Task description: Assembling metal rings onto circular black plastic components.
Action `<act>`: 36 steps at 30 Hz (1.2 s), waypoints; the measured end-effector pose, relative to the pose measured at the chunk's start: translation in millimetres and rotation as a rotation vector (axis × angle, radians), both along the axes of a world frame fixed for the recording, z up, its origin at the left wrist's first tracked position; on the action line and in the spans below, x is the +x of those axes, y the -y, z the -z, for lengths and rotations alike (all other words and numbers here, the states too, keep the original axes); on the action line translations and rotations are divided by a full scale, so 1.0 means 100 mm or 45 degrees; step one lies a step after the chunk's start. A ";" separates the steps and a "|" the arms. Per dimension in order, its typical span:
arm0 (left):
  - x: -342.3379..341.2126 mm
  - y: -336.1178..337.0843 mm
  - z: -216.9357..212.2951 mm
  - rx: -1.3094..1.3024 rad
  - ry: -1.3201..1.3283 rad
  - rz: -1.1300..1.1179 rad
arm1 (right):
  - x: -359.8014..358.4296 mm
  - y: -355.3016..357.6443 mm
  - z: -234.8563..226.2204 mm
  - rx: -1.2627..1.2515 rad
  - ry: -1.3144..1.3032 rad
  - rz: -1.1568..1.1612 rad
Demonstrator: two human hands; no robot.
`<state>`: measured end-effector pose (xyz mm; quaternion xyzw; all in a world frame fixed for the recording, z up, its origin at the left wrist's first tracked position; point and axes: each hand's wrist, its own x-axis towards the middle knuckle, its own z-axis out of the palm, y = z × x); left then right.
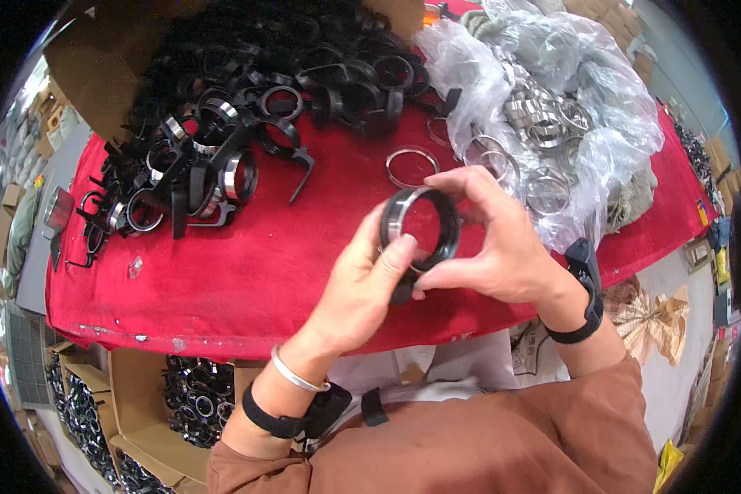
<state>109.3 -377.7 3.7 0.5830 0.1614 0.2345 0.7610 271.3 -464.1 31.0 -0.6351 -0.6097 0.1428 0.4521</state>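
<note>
Between my two hands is a black ring-shaped part (396,216) with a shiny silver band round it, tilted above the red cloth. My left hand (356,284) holds its near left side, thumb pressed against the rim. The fingers and thumb of my right hand (502,243) curve round its far and right sides. A short dark piece shows below the ring, partly hidden by my fingers. Just beyond it, a loose thin metal ring (389,169) lies on the cloth. Similar black parts with arms (239,177), some with silver bands, lie at the left.
A large heap of black ring parts (305,58) spills from a cardboard box (90,74) at the back. At the right, a clear plastic bag (634,132) holds several silver rings (543,115). Below the red tablecloth's (222,305) front edge stand cartons (136,387) full of black parts.
</note>
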 end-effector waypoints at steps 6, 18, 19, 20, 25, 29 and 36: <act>-0.07 0.05 0.05 -0.017 -0.025 -0.094 | -0.14 -0.35 0.25 -0.033 -0.478 0.297; -0.70 -2.06 -0.84 2.260 -0.697 -1.389 | -0.47 -1.55 0.39 -0.267 0.817 -0.245; -0.57 -1.86 -0.87 2.031 -0.545 -1.377 | -0.45 -1.57 0.40 -0.223 0.830 -0.164; -0.41 -1.58 -0.82 1.522 -0.445 -1.195 | -0.41 -1.56 0.44 -0.191 0.838 -0.078; -0.22 -1.09 -0.09 0.446 -0.640 -0.420 | -0.76 -0.99 0.47 0.175 0.893 0.047; -0.14 -0.88 0.04 -0.200 -0.317 -0.402 | -0.78 -0.62 0.51 0.355 0.659 -0.365; -0.21 -0.71 0.03 -0.349 -0.157 -0.201 | 0.39 -0.80 0.50 -0.152 0.878 0.543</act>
